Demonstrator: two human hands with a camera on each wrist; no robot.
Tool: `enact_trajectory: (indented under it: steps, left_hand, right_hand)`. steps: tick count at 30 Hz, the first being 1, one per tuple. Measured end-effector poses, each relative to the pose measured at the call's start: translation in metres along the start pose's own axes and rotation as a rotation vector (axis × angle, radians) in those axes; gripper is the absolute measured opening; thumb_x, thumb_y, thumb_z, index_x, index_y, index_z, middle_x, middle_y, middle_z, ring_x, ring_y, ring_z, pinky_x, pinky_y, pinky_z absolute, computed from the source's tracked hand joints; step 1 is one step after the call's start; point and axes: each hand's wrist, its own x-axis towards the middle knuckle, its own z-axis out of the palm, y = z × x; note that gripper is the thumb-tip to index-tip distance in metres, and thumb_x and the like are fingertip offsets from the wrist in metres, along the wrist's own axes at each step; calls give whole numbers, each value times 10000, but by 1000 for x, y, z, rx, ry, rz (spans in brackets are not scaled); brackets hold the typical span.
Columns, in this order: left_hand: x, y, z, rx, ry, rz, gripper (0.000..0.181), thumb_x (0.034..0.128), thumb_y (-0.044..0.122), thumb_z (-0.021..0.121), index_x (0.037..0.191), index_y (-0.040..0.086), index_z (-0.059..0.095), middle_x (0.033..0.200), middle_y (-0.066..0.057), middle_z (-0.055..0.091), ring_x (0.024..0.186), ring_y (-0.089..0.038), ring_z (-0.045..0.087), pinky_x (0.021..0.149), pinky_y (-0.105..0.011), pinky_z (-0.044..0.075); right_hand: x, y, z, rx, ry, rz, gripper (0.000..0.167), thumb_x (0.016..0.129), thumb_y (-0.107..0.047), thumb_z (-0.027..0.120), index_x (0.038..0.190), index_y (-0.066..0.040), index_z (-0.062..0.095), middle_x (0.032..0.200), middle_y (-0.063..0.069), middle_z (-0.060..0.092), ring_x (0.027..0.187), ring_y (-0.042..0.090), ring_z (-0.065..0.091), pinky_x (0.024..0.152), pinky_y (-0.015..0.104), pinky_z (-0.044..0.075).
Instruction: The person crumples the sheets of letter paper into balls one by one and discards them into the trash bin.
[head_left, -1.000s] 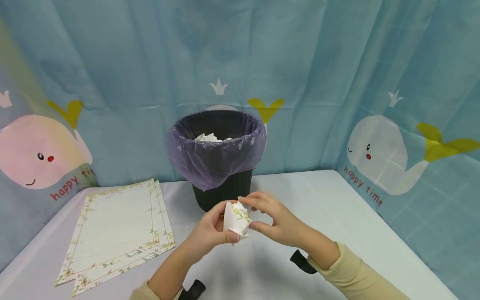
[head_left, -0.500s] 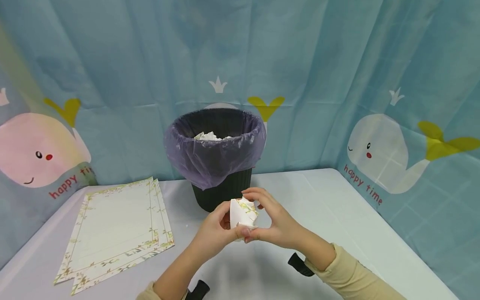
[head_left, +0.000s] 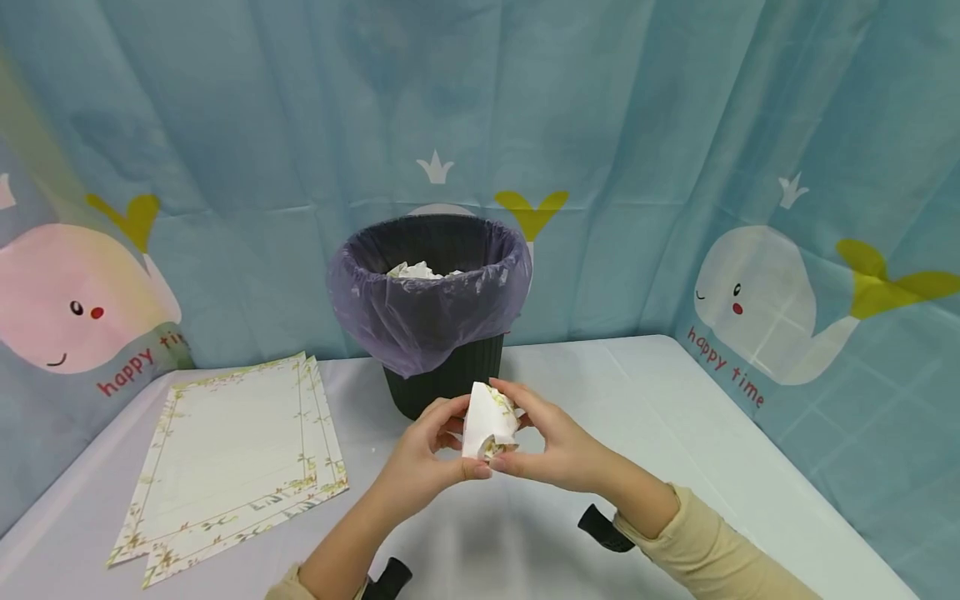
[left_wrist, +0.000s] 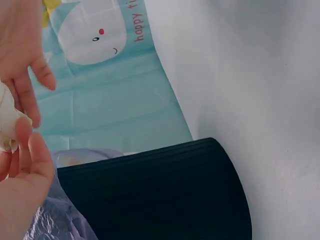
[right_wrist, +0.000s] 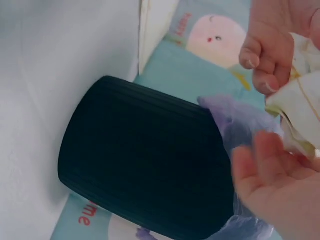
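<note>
A crumpled piece of white paper (head_left: 489,423) with a leafy print is held between both hands above the table, just in front of the bin. My left hand (head_left: 423,454) grips its left side, thumb at the lower edge. My right hand (head_left: 558,442) holds the right side, thumb low and index finger at the top. In the left wrist view part of the paper (left_wrist: 7,117) shows at the left edge between the hands. The right wrist view has the folded paper (right_wrist: 302,105) at its right edge. Its far side is hidden by fingers.
Behind the hands stands a dark bin (head_left: 442,379) lined with a purple bag (head_left: 427,321), with crumpled white paper (head_left: 414,271) inside. Overlapping printed sheets (head_left: 232,454) lie flat at the left of the white table (head_left: 675,433). A blue curtain (head_left: 600,150) surrounds the back and sides.
The crumpled paper has been turned and raised slightly. My right hand, with its fingers partly off the paper a second ago, has closed in around its right side.
</note>
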Motion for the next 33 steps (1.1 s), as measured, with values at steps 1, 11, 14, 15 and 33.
enact_trajectory:
  steps: [1, 11, 14, 15, 33]
  left_hand:
    - [0, 0, 0, -9, 1, -6, 689, 754, 35, 822, 1348, -83, 493, 1075, -102, 518, 974, -170, 531, 821, -266, 496]
    - [2, 1, -3, -72, 68, -72, 632, 680, 19, 861, 1254, -56, 608, 900, -100, 523, 832, -178, 589, 738, -238, 534]
    - [2, 2, -2, -109, 93, -101, 607, 658, 28, 869, 1212, -63, 638, 856, -96, 517, 785, -175, 599, 697, -238, 538]
    - [2, 2, -2, -124, 103, -116, 599, 655, 30, 870, 1200, -72, 642, 847, -91, 519, 770, -175, 598, 684, -238, 539]
    - [4, 2, -1, -94, 114, -121, 482, 653, -52, 850, 1100, -100, 676, 809, -74, 544, 699, -160, 560, 619, -236, 515]
  right_hand:
    - [0, 0, 0, -14, -7, 6, 726, 858, -95, 725, 1449, 67, 336, 1342, 143, 503, 1096, 188, 513, 935, 340, 442]
    - [1, 7, 10, 137, 49, -147, 585, 806, 61, 742, 1294, 145, 432, 1135, 228, 568, 950, 149, 563, 835, 282, 507]
    - [0, 10, 11, 204, 55, -184, 574, 829, 28, 738, 1283, 176, 419, 1105, 268, 565, 946, 144, 574, 831, 278, 513]
    - [0, 12, 11, 220, 56, -195, 574, 840, 3, 737, 1281, 184, 417, 1095, 278, 565, 949, 145, 575, 833, 278, 513]
    - [-3, 13, 15, 197, 33, -119, 549, 862, 26, 697, 1318, 149, 417, 1147, 240, 573, 986, 156, 575, 848, 350, 522]
